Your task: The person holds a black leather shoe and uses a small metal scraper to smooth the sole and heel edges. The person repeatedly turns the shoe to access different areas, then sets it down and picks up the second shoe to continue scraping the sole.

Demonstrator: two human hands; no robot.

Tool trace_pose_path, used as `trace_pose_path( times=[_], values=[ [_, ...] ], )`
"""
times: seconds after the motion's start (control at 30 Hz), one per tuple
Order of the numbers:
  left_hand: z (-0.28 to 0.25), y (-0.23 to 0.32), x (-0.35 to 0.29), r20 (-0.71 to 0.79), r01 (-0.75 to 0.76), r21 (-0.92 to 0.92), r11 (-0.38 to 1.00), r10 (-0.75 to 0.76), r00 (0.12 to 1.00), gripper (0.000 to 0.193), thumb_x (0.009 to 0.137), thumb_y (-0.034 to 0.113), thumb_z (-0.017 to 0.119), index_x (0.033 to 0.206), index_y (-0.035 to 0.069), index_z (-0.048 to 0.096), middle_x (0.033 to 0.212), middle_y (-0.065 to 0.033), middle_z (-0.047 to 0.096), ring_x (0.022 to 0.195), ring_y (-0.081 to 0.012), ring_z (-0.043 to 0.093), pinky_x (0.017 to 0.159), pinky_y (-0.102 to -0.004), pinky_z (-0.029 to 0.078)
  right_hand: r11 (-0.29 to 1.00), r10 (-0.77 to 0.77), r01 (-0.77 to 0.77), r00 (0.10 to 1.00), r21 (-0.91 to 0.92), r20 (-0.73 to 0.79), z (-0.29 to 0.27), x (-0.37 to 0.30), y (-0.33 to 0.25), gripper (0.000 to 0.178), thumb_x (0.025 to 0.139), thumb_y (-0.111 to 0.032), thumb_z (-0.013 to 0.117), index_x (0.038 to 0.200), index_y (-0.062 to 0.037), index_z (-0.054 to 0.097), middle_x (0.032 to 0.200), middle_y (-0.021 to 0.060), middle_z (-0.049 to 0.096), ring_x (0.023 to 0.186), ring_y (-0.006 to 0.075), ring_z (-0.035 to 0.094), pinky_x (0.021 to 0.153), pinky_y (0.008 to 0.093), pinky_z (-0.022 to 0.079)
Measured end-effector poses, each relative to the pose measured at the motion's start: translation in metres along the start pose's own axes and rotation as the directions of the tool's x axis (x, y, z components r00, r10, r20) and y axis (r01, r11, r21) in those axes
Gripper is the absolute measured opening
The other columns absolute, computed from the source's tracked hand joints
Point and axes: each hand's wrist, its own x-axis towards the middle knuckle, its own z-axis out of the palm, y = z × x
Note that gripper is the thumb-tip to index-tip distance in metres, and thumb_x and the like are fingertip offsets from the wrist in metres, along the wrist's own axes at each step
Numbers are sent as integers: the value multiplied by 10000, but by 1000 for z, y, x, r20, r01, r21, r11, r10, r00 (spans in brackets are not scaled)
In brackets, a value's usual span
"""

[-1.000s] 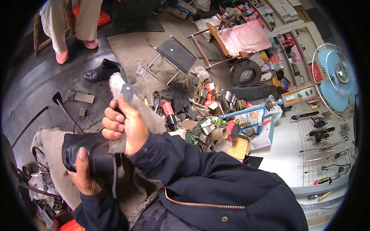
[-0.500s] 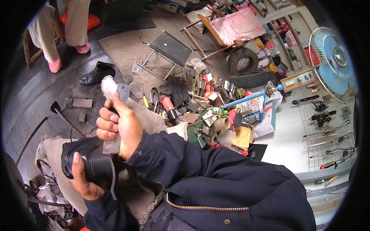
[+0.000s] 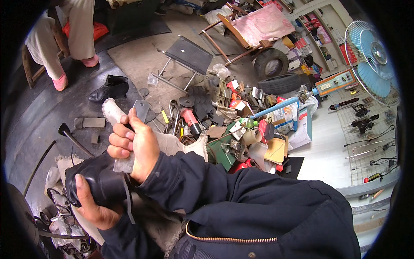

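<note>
My left hand (image 3: 95, 206) grips a black leather shoe (image 3: 97, 175) over my lap, its thumb pressed along the shoe's side. In my closed right hand (image 3: 137, 144) is a flat metal blade (image 3: 140, 106) with a small hole near its upper end, looking like a shoemaker's knife. The blade's lower end rests at the shoe's edge, where a thin dark strip (image 3: 129, 200) hangs down. Beneath the shoe lies a frayed beige cloth (image 3: 170, 142). The fingers of my left hand are mostly hidden behind the shoe.
Tools and scraps, among them a red-and-black power tool (image 3: 189, 120), lie beyond my right arm. A black shoe (image 3: 109, 88), a folding stool (image 3: 188, 55), tyres (image 3: 280, 84) and a blue fan (image 3: 373, 60) stand farther off. Another person's legs (image 3: 79, 34) are at upper left.
The view has shifted slightly, so the surroundings sit a little differently. The shoe has tipped a little, and both hands keep their hold on shoe and blade.
</note>
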Motion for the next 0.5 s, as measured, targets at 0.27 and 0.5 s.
trace_pose_path(
  times=[0.27,0.5],
  values=[
    [-11,-8,4,-22,-68,87,994,70,997,345,976,116,520,1284,-23,591,1236,-160,607,1072,-228,615,993,-325,464,1000,-17,17,1000,5,-14,2,-6,0,320,1039,-433,398,910,-143,443,596,-66,275,456,59,236,424,226,231],
    [-20,-12,8,18,-94,53,994,93,995,373,956,-18,470,1316,-24,566,1284,-164,586,1164,-246,565,1067,-329,388,1000,-15,15,1000,15,-7,3,-9,-1,319,1039,-429,401,896,-148,445,599,-68,265,456,57,228,423,226,227]
  ],
)
